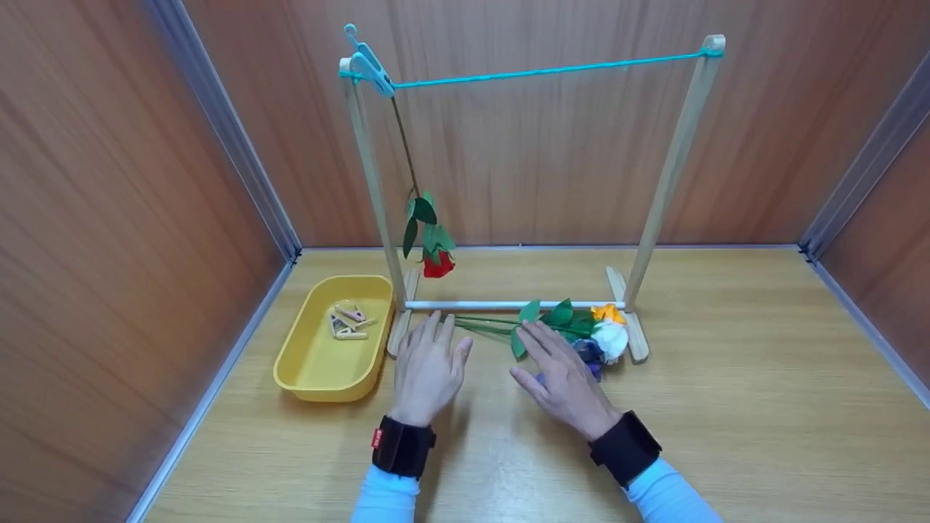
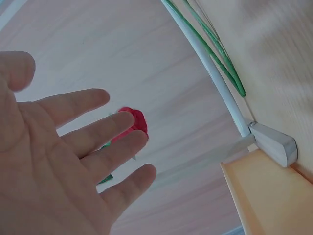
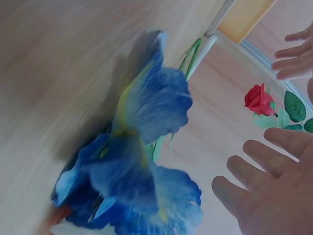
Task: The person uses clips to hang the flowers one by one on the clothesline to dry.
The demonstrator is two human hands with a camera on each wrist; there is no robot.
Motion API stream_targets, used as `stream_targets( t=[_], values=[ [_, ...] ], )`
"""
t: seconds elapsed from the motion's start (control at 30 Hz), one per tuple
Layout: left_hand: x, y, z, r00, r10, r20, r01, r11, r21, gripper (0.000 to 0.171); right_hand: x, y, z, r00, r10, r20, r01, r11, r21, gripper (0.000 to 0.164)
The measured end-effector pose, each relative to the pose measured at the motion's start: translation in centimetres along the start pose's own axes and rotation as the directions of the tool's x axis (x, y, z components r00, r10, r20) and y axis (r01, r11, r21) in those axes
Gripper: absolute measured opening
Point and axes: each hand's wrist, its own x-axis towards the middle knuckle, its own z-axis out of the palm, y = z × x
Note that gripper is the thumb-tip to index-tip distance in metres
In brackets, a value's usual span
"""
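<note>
We've got our left hand (image 1: 429,367) and right hand (image 1: 565,378) both empty, fingers out, and the fake green-stemmed blue, white and orange flowers (image 1: 581,324) lie crosswise on the wooden table (image 1: 726,399), blooms (image 1: 610,340) beside our right, stem ends (image 2: 239,87) nearer our left

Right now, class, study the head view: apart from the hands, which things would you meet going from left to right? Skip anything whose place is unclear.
Yellow tray → red rose bloom → white flower → right-hand post.
</note>
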Motion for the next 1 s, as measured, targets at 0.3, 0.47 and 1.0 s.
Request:
stream_targets(
  t=[0.3,0.47,1.0],
  values=[
    [-0.1,-0.8,-0.6,1.000,-0.004,0.005,0.004,0.999,-0.037,0.050,1.4,-0.3,0.8,0.998,-0.039,0.054,0.033,0.994,0.101,0.058],
    [-0.1,-1.3,-1.2,0.999,0.007,0.033,-0.007,1.000,-0.009,0.049,2.2,-0.5,1.0,0.995,-0.074,0.066,0.064,0.987,0.147,0.054],
    [1.3,-3.3,-3.9,0.988,0.017,0.156,-0.030,0.997,0.077,0.050,5.5,-1.2,0.5,0.986,-0.076,0.147,0.039,0.971,0.237,0.047]
  ],
)
